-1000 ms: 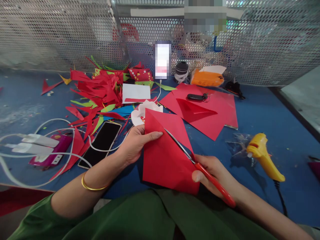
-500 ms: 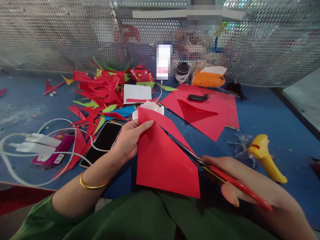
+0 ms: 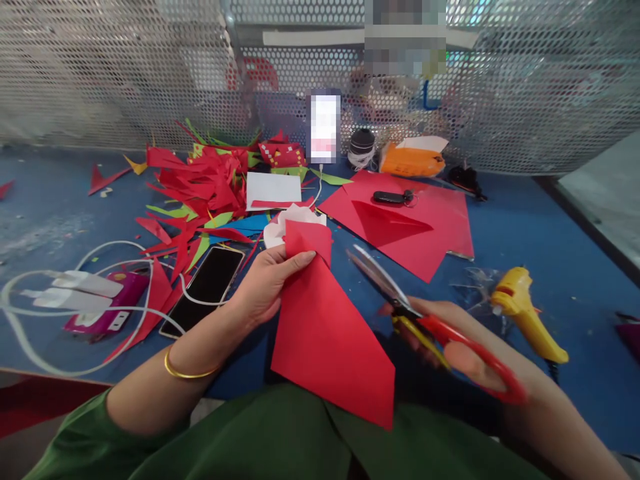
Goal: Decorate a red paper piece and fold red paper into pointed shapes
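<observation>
Near the middle, my left hand [image 3: 267, 283] pinches the upper part of a red paper sheet [image 3: 330, 347], thumb on top. The sheet's upper end is folded over, and its lower edge hangs over my lap. To the right, my right hand [image 3: 450, 333] holds scissors with red and yellow handles [image 3: 400, 303]. Their blades point up and left, slightly parted, apart from the paper. Crumpled white paper [image 3: 283, 227] lies just behind my left hand.
Red paper sheets [image 3: 400, 227] with a black key fob [image 3: 390, 197] lie behind the scissors. A yellow glue gun [image 3: 530, 313] rests at the right. Paper scraps [image 3: 215, 177], a dark phone [image 3: 207, 283] and a magenta power bank [image 3: 117, 320] with white cables are at the left.
The scissors have come away from the paper's cut edge, and their blades have swung up and parted. The narrow flap of red paper no longer stretches toward the scissors.
</observation>
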Available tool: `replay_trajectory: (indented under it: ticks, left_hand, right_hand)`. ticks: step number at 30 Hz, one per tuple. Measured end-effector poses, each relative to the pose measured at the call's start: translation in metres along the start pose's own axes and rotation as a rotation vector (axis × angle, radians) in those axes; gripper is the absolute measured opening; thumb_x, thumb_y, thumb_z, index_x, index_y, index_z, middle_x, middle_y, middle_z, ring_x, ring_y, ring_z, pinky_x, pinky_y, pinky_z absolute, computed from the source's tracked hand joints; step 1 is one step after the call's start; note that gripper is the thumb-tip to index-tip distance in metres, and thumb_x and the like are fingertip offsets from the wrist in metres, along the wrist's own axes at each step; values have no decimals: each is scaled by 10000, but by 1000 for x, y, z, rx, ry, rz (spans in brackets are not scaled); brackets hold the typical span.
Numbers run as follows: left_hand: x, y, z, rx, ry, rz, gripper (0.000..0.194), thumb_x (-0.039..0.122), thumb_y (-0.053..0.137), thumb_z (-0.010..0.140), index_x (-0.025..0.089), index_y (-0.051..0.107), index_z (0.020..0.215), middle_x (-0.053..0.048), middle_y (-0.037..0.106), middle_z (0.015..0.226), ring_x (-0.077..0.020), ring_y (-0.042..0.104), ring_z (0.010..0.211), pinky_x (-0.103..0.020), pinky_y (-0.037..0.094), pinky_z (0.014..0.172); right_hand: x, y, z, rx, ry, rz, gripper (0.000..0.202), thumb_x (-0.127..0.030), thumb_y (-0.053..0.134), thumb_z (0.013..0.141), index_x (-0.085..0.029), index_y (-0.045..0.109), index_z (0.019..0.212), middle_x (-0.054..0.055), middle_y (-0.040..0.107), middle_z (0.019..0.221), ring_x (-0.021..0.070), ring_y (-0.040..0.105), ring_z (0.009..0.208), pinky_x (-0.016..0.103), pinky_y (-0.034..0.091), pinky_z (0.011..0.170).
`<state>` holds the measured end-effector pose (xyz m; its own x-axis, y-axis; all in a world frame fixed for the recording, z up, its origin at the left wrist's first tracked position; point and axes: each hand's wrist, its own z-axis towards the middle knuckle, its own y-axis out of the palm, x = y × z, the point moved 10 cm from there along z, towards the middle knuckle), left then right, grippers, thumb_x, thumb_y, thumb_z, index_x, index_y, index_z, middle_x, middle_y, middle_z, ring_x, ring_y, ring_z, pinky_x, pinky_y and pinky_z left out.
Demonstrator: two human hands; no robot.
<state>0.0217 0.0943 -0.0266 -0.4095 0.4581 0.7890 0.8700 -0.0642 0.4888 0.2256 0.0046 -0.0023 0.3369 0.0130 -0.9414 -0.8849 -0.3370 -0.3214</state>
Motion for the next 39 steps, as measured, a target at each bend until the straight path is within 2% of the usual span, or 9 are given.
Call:
replay_trajectory:
  ticks: [3, 7, 12, 17, 21, 25, 30, 34, 39]
  left_hand:
    - [1, 0, -1, -6, 1, 9, 214, 204, 892, 628, 144, 774, 797, -41, 773, 744, -146, 711, 622, -232, 592, 610]
    - [3, 1, -4, -10, -1, 39, 221, 191, 886, 620, 140, 768, 800, -47, 772, 740, -155, 709, 610, -241, 587, 595]
    - [12, 4, -11, 33, 137, 80, 250, 223, 894, 613, 136, 758, 803, -50, 769, 736, -158, 695, 596, -253, 576, 582]
    - [28, 13, -19, 97, 361, 22, 253, 228, 900, 601, 151, 770, 804, -34, 780, 796, -148, 703, 689, -254, 583, 685]
    - [36, 17, -32, 102, 450, -23, 238, 220, 896, 602, 177, 779, 805, -16, 786, 826, -140, 700, 709, -250, 575, 717]
    - [25, 18, -45, -52, 295, -53, 306, 305, 934, 565, 182, 777, 797, -12, 783, 791, -155, 707, 706, -241, 566, 701]
    - [-16, 9, -59, -235, -194, -129, 773, 828, 646, 681, 103, 764, 925, -130, 788, 859, -272, 743, 822, -350, 592, 778]
    - [-34, 10, -69, -345, -345, 72, 385, 478, 885, 630, 138, 783, 778, -104, 786, 768, -199, 725, 655, -254, 566, 652]
    - [-45, 23, -78, -402, -387, 229, 272, 261, 923, 564, 151, 801, 780, -86, 790, 768, -153, 717, 601, -204, 546, 591]
  right_hand:
    - [5, 24, 12, -236, 66, 43, 845, -987, 441, 593, -218, 655, 871, 13, 550, 671, 147, 452, 571, 267, 367, 476]
    - [13, 25, 12, -208, 81, 60, 835, -971, 478, 583, -204, 643, 870, -3, 515, 670, 134, 423, 587, 255, 343, 492]
    - [5, 8, 14, 36, 0, 240, 774, -764, 726, 661, -212, 641, 1198, 0, 585, 741, 130, 506, 567, 251, 413, 486]
    - [-17, -3, 18, 189, -122, 138, 621, -680, 781, 659, -237, 706, 1088, 53, 743, 976, 277, 700, 919, 377, 573, 814]
    - [-19, -21, 11, 334, -104, -3, 470, -505, 813, 705, -264, 702, 1093, 33, 758, 1063, 288, 702, 1033, 393, 580, 878]
    - [-34, -41, -7, 380, -149, -131, 389, -405, 765, 768, -276, 692, 1128, 35, 747, 1109, 269, 704, 1009, 357, 599, 798]
    - [-48, -44, -26, 176, -138, -341, 399, -345, 715, 823, -304, 676, 1218, 22, 766, 972, 196, 702, 708, 281, 566, 557]
    - [-63, -38, -32, 11, -262, -438, 408, -355, 698, 849, -311, 671, 1255, 57, 735, 1190, 269, 710, 1042, 371, 603, 839]
    - [-76, -47, -18, 94, -308, -556, 386, -410, 694, 840, -269, 690, 1200, 60, 760, 1007, 250, 722, 856, 352, 601, 733]
